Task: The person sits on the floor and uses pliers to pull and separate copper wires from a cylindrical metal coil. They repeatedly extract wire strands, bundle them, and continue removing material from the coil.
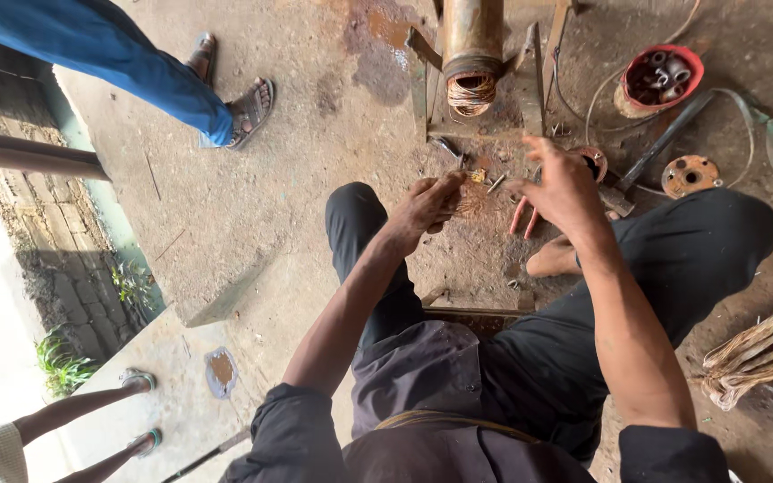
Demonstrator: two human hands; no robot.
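The seated person's left hand is pinched shut on a small tuft of thin copper wire, held low over the dirt floor between the knees, while the right hand hovers just beside it with fingers spread wide and nothing in it. Those strands look light, springy and easily kinked, with prickly cut ends, so I'd judge them best gripped near the bunched root. I can see no packages, labels or signs; a red bowl of metal parts sits beyond, near a rusty cylinder with a wire coil showing at its end.
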